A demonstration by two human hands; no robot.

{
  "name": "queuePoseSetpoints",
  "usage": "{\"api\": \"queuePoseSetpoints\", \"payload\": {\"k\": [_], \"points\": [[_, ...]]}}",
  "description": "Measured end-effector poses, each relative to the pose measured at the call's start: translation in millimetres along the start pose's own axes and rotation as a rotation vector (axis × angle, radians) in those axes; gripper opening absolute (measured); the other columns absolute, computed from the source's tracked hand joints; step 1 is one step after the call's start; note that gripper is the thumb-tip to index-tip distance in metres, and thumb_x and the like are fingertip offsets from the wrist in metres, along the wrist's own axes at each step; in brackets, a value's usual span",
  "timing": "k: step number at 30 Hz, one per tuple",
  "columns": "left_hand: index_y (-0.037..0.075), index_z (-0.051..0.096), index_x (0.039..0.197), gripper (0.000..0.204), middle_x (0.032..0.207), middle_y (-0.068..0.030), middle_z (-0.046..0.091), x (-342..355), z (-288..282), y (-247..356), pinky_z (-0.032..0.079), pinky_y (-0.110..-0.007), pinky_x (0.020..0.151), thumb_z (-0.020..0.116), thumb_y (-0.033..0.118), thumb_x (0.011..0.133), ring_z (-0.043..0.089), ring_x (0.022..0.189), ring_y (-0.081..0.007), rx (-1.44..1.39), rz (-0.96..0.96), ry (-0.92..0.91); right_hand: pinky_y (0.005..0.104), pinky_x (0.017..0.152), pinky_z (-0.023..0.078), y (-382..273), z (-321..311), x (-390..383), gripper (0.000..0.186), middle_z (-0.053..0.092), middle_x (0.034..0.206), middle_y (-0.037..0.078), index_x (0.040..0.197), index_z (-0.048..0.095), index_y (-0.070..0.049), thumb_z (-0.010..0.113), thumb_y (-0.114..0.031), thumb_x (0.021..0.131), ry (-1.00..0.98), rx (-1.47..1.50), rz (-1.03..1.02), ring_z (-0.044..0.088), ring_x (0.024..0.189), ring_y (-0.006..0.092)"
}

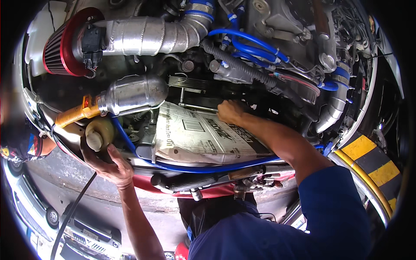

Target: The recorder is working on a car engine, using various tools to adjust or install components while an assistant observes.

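In the open engine bay my right hand (229,110) is closed on a chrome bar tool (203,108), which meets an upright extension (182,96) by a ribbed pulley (188,83). A printed cardboard sheet (177,138) lies beneath my right forearm. My left hand (110,167) curls around the cream plastic reservoir (99,134) at the lower left of the bay, thumb up along its side. Above that reservoir lies a work lamp with a metal cage (132,93) and an orange handle (73,115).
An aluminium intake pipe (147,34) with a red cone filter (65,43) crosses the top. A blue hose (195,168) runs along the front edge, where tools and sockets (195,190) lie. A person's clothing (21,143) shows at left, parked cars (86,238) below, a striped barrier (368,164) at right.
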State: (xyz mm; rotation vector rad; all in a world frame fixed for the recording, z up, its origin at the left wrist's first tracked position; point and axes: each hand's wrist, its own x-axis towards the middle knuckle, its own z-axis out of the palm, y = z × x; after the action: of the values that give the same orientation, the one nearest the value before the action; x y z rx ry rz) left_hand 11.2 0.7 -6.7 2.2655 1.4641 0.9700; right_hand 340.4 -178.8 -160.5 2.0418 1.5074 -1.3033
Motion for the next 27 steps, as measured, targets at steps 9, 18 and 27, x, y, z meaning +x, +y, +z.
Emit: {"api": "queuePoseSetpoints", "payload": {"k": [9, 18, 27], "points": [[-0.004, 0.036, 0.145, 0.062, 0.14, -0.0269, 0.048, 2.2, 2.5, -9.2, 0.042, -0.05, 0.107, 0.057, 0.033, 0.1, 0.052, 0.127, -0.0394, 0.002, -0.007, -0.008, 0.0498, 0.085, 0.057, 2.2, 4.6, 9.6, 0.03, 0.073, 0.093, 0.025, 0.091, 0.077, 0.0, 0.061, -0.025, 0.088, 0.034, -0.026, -0.039, 0.073, 0.089, 0.0421], [-0.003, 0.034, 0.145, 0.066, 0.14, -0.0285, 0.046, -0.2, 5.7, -8.0, 0.042, -0.052, 0.106, 0.058, 0.037, 0.099, 0.05, 0.127, -0.0427, 0.077, -0.002, -0.071, 0.0497, 0.085, 0.057, 23.5, 27.3, 22.2, 0.033, 0.071, 0.09, 0.028, 0.092, 0.076, 0.0, 0.066, -0.031, 0.087, 0.088, -0.011, -0.087, 0.071, 0.088, 0.0438], [-0.005, 0.027, 0.144, 0.066, 0.142, -0.0296, 0.044, 1.1, 3.0, -3.8, 0.042, -0.051, 0.108, 0.057, 0.035, 0.1, 0.05, 0.128, -0.0406, 0.001, -0.05, -0.022, 0.0495, 0.083, 0.058, 26.5, 25.5, 21.0, 0.033, 0.071, 0.085, 0.027, 0.088, 0.075, 0.002, 0.068, -0.031, 0.085, 0.127, -0.023, -0.104, 0.071, 0.085, 0.0437]]}}
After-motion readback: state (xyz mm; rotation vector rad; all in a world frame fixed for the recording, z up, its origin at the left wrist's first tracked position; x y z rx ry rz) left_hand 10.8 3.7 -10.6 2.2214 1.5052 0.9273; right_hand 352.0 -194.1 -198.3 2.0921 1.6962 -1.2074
